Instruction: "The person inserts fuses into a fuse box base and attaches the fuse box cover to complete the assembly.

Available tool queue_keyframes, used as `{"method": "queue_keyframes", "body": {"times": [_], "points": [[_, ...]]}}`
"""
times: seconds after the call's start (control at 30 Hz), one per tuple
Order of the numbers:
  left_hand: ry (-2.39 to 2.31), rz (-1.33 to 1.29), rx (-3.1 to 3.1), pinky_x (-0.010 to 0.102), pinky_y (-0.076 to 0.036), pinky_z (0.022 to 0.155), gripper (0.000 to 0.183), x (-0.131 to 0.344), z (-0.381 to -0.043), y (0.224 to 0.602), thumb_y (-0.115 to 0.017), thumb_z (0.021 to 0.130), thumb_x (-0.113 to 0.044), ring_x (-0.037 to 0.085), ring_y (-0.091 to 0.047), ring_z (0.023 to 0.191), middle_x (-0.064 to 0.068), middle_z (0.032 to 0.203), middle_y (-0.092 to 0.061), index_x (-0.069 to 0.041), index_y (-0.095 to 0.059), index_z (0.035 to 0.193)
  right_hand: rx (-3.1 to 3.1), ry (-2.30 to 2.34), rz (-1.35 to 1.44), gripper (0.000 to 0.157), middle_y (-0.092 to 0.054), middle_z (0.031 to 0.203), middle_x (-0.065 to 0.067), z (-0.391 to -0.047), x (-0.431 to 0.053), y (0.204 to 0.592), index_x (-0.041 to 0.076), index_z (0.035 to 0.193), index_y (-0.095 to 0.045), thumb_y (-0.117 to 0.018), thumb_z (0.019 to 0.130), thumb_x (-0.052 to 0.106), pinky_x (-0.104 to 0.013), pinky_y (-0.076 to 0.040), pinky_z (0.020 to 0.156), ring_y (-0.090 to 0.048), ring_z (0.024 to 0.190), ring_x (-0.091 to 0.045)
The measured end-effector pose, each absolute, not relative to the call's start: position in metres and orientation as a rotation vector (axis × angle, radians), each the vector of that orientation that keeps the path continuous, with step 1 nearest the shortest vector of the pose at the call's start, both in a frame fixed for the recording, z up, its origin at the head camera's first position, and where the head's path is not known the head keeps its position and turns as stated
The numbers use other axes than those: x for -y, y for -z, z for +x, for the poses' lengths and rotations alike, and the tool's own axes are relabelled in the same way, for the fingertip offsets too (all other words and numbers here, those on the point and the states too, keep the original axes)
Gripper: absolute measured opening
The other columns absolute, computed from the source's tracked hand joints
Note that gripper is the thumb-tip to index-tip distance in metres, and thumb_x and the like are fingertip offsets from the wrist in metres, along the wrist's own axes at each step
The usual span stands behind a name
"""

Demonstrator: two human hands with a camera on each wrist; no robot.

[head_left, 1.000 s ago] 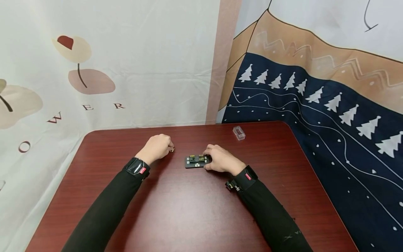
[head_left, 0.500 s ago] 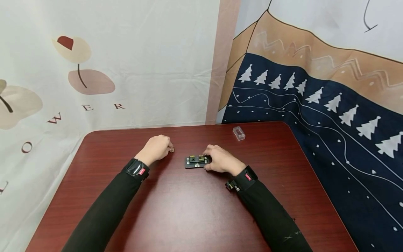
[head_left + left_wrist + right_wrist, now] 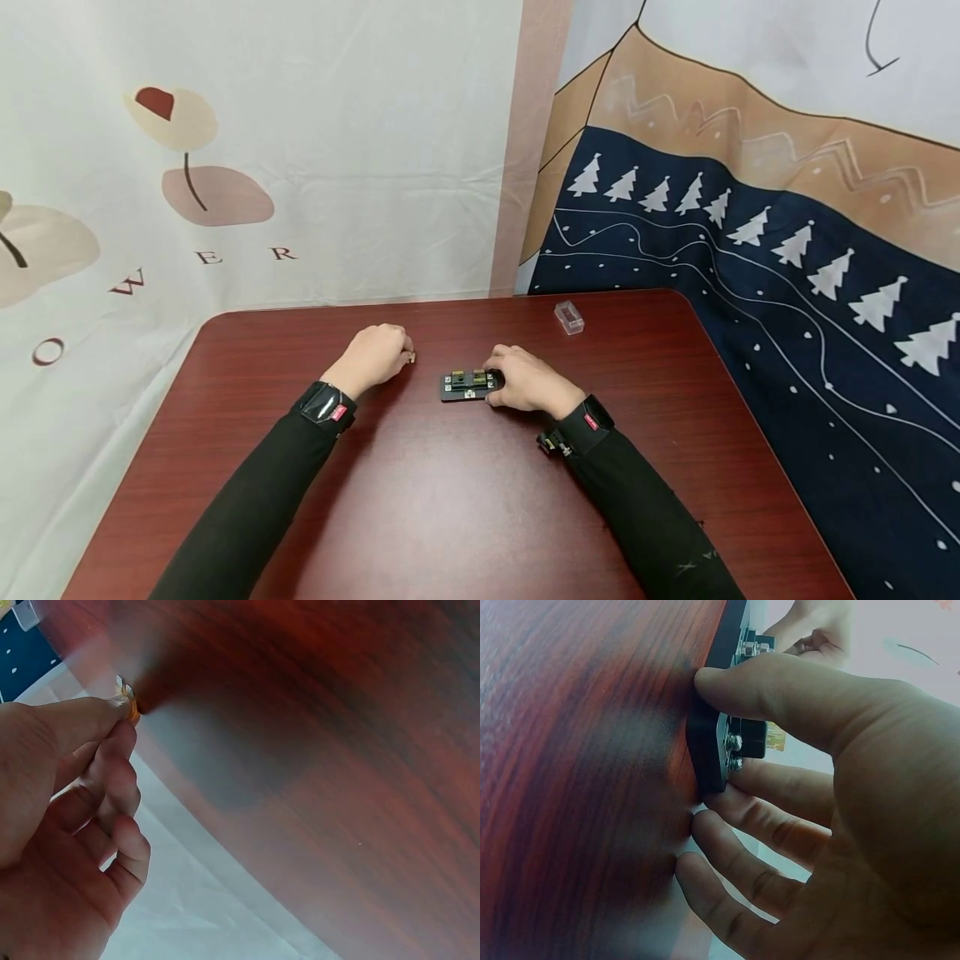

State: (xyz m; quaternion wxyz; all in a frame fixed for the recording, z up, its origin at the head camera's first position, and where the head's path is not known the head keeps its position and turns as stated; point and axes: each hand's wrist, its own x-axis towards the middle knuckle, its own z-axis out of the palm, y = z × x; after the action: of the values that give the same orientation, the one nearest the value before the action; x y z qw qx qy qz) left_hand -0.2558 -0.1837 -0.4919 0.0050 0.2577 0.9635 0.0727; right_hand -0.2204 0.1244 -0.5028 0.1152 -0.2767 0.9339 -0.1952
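Observation:
In the head view a black rectangular base (image 3: 450, 394) with raised black blocks and amber parts lies flat on the table. My right hand (image 3: 531, 383) grips its right end; in the right wrist view the thumb presses one long side and fingers lie against the other. Silver screws (image 3: 735, 742) stand on its top face. Off to the left, my left hand (image 3: 372, 360) pinches a small orange-and-silver piece (image 3: 127, 697) between thumb and forefinger, just above or on the table. Most of that piece is hidden by the fingertips, and I cannot tell its kind.
A small clear plastic box (image 3: 570, 317) sits near the back edge of the reddish-brown wooden table (image 3: 465, 500). Printed cloths (image 3: 360, 150) hang behind the table and along its right side.
My left hand has shifted very slightly toward me, still pinching the small piece. The right hand and the black base have stayed in place.

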Motion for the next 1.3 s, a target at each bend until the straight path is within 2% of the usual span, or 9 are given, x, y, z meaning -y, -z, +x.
{"method": "queue_keyframes", "body": {"times": [0.27,0.53,0.9,1.3], "points": [[-0.220,0.810,-3.015,0.050,-0.064,0.091,0.013,0.184,-0.253,0.495,-0.071,0.105,-0.015,0.030,-0.077,0.100,0.008,0.107,-0.076,-0.009,-0.083,0.105,-2.740,0.571,-0.806,0.047,-0.067,0.121,-0.002,-0.221,-0.125,0.505,0.010,0.131,-0.077,-0.088,0.089,0.027,-0.039,-0.051,0.099,-0.061,0.113,-0.022],[-0.229,0.799,-3.044,0.046,-0.062,0.082,0.011,0.187,-0.249,0.499,-0.071,0.106,-0.017,0.026,-0.071,0.086,0.005,0.102,-0.069,-0.010,-0.076,0.100,-2.741,0.570,-0.812,0.048,-0.067,0.122,-0.002,-0.222,-0.125,0.505,0.009,0.132,-0.077,-0.087,0.088,0.027,-0.039,-0.051,0.099,-0.060,0.113,-0.022],[-0.296,0.895,-3.094,0.047,-0.060,0.073,0.011,0.195,-0.252,0.515,-0.070,0.104,-0.017,0.025,-0.066,0.076,0.005,0.096,-0.063,-0.010,-0.072,0.096,-2.739,0.578,-0.810,0.048,-0.067,0.122,-0.001,-0.221,-0.125,0.505,0.009,0.132,-0.078,-0.087,0.088,0.027,-0.038,-0.051,0.097,-0.060,0.112,-0.021],[-0.268,0.797,-3.038,0.045,-0.060,0.079,0.009,0.192,-0.246,0.500,-0.069,0.106,-0.017,0.025,-0.067,0.081,0.005,0.101,-0.064,-0.010,-0.071,0.100,-2.734,0.562,-0.802,0.050,-0.067,0.123,-0.002,-0.220,-0.124,0.502,0.009,0.133,-0.077,-0.088,0.089,0.028,-0.040,-0.051,0.101,-0.060,0.114,-0.022]]}}
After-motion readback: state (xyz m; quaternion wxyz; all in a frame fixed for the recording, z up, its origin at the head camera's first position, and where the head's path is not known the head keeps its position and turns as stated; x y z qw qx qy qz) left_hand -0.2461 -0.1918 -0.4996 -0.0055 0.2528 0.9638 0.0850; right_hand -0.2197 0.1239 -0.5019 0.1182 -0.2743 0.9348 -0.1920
